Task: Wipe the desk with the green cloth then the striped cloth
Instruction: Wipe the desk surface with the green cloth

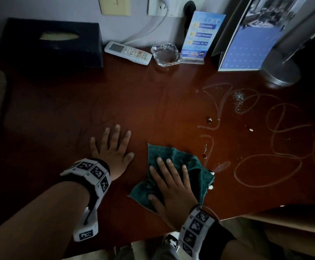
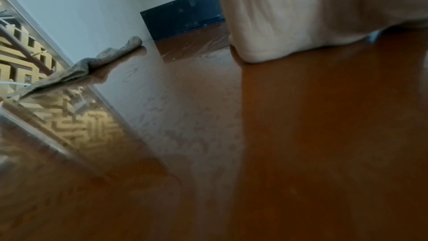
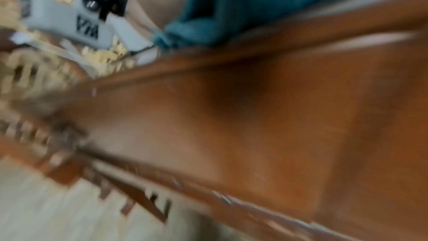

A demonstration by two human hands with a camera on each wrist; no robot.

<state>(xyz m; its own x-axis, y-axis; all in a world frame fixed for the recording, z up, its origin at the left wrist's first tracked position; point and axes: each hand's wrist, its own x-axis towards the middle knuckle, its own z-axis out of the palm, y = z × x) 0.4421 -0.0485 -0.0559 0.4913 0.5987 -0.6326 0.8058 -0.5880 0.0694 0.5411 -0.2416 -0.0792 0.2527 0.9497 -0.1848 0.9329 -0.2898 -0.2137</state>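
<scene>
The right hand (image 1: 171,186) lies flat, fingers straight and spread, pressing the green cloth (image 1: 173,171) onto the tabletop (image 1: 143,102) near its front edge. The cloth sits rumpled under the palm, its free corner pointing toward 11 o'clock. What matters for the next stroke is where the mess lies from that hand: the pale looping streaks (image 1: 276,147) and scattered crumbs (image 1: 239,98) spread from about 1 to 3 o'clock of the cloth, the nearest smear just beside its right edge. So the sweep likely runs rightward and away, and the right hand is the nearer one by far. The left hand (image 1: 113,147) rests open and flat on bare wood at 9 o'clock of the cloth, holding nothing, probably as a brace. The striped cloth (image 2: 76,69) lies untouched at the far left edge.
</scene>
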